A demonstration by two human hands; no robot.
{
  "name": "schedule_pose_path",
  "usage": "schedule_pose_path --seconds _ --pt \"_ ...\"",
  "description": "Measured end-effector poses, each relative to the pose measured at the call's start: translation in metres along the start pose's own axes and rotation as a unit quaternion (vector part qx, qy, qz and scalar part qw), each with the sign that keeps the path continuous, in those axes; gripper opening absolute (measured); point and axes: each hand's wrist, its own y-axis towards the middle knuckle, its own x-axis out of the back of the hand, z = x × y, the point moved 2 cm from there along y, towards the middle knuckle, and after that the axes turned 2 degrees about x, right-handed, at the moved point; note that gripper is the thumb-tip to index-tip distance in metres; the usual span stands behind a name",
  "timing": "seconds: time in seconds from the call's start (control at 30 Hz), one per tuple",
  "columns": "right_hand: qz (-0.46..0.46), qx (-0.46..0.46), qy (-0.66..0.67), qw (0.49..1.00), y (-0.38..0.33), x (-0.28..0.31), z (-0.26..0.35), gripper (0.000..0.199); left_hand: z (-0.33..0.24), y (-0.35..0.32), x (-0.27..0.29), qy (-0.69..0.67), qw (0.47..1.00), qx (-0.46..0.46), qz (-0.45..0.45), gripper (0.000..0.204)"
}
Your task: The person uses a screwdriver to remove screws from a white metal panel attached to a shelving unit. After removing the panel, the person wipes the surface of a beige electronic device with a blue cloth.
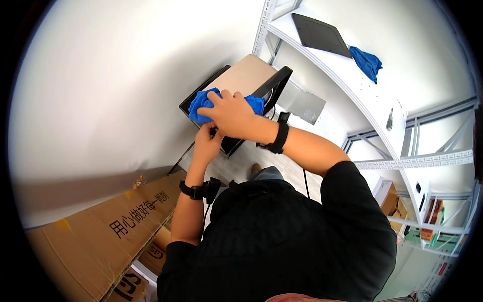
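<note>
While the right hand (232,115) lies palm-down, fingers pressed together on one blue cloth (201,104) atop the black monitor (236,95), the left hand (207,142) grips its lower edge. A second blue cloth (367,62) lies on the white shelf (352,85).

- The right hand (232,115) pressed a blue cloth (204,104) onto the near edge of a black tray (201,95) on a small desk (246,75).
- The left hand (207,141) gripped the tray's underside just below.
- A second blue cloth (367,63) lay beside a dark panel (322,34) on the white shelf (372,100).
- Cardboard boxes (105,231) stood lower left.
</note>
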Motion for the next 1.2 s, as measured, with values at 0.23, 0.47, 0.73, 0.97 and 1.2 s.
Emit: schedule_pose_path --seconds 0.23,0.47,0.73,0.97,1.2 --pt "0.002 -0.219 0.031 0.975 -0.009 0.009 -0.130 0.043 -0.022 0.001 0.005 0.059 0.997 0.023 0.037 0.029" --pt "-0.021 -0.259 -0.030 0.965 -0.011 0.011 -0.157 0.047 -0.017 -0.002 0.002 0.031 0.999 0.027 0.014 0.030" --pt "-0.068 -0.049 0.045 0.995 -0.024 0.008 -0.040 0.050 -0.015 -0.001 0.005 -0.003 0.997 0.062 0.046 0.030" --pt "-0.102 -0.066 0.094 0.988 -0.033 0.002 -0.038 0.047 -0.020 -0.002 0.000 -0.032 0.996 0.066 0.047 0.031" --pt "-0.102 -0.226 0.018 0.969 -0.043 0.012 -0.142 0.043 -0.018 -0.006 0.000 -0.012 0.998 0.045 0.047 0.030"
